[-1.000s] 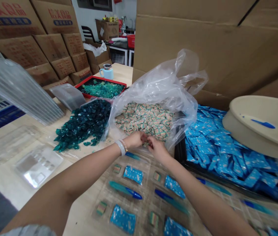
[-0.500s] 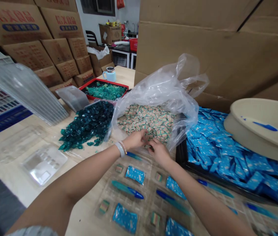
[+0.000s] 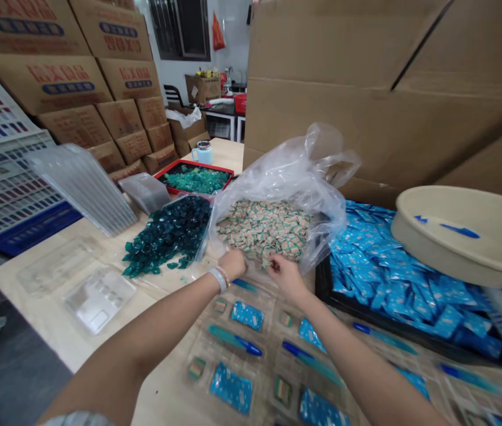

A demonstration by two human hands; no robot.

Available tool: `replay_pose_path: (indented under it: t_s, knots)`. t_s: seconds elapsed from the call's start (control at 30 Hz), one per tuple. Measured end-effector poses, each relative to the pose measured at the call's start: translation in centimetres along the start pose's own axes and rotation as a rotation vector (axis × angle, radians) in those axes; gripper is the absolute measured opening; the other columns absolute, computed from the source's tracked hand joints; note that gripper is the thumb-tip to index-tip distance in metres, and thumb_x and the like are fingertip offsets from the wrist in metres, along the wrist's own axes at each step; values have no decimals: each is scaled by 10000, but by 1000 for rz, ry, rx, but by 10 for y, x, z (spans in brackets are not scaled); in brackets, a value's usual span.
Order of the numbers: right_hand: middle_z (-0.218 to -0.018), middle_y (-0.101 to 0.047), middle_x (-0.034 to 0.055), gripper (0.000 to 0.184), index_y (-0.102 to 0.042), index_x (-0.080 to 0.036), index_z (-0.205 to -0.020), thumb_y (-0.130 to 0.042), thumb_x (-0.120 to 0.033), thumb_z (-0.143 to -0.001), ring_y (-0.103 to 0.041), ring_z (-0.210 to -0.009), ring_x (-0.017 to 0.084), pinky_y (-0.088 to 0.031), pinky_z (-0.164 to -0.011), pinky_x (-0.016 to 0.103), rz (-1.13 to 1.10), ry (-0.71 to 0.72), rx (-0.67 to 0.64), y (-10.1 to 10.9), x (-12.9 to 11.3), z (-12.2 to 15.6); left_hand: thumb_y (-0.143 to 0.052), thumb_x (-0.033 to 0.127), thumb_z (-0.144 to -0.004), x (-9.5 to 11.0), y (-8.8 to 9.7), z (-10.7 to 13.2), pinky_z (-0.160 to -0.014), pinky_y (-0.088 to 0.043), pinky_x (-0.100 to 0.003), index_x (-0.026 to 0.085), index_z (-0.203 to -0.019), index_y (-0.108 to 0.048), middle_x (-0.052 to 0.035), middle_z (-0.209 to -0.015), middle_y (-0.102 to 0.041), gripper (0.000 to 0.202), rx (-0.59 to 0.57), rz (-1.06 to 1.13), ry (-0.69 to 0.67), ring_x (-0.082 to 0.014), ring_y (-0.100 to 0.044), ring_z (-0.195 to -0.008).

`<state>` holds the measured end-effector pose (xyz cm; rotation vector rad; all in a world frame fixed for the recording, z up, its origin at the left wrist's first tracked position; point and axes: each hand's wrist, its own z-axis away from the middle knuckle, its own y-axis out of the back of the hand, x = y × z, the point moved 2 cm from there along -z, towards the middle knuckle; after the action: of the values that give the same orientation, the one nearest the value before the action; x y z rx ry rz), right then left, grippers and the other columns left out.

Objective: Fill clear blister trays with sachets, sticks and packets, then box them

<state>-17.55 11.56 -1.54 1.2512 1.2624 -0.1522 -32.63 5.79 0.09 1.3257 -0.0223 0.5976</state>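
Observation:
A clear plastic bag [image 3: 273, 171] lies open with a heap of small striped squares [image 3: 266, 228] inside. My left hand [image 3: 233, 264] is curled at the bag's near edge; its fingertips are hidden, so I cannot tell what they hold. Beside it, my right hand [image 3: 287, 277] pinches a small striped square [image 3: 271, 264] between thumb and fingers. Below both forearms, clear plastic trays [image 3: 204, 387] lie in rows, with striped squares, blue packets [image 3: 231, 387] and teal-and-blue pen-shaped pieces [image 3: 235, 341] in their compartments.
Left of the bag is a pile of dark teal wrapped pieces [image 3: 169, 234], with stacked clear trays [image 3: 84, 186] behind. A black tray [image 3: 324, 284] of blue packets and a cream basin [image 3: 459, 236] stand right. A cardboard sheet [image 3: 322, 100] rises behind; a mug [image 3: 203, 154] stands farther back.
My hands have drawn apart and back from the heap, the left one moving left to the bag's edge. The camera view has tilted up slightly.

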Motion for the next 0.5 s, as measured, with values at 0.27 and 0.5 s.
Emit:
replay_pose_path:
  t_s: [0.27,0.5]
  knots:
    - [-482,-503,-64,258,-505,-182,-619,-676,-317,-481,-440,-425,79,-336,-449,210,-741,-417,167,17,-11,16,-565,126,-640,8,7,7,-722,-427,-294,95,-772,-612,-124,-781,-643,143,129,220,-39,-232,-594,-827]
    - [-488,-552,-63,402,-501,-177,-663,-755,-329,-391,-518,-451,88,-359,-451,196,-1161,-544,319,59,-48,61,-509,182,-744,55,25,40,-515,-415,-189,118,-607,-543,15,-512,-531,154,104,634,-143,-86,-517,-491]
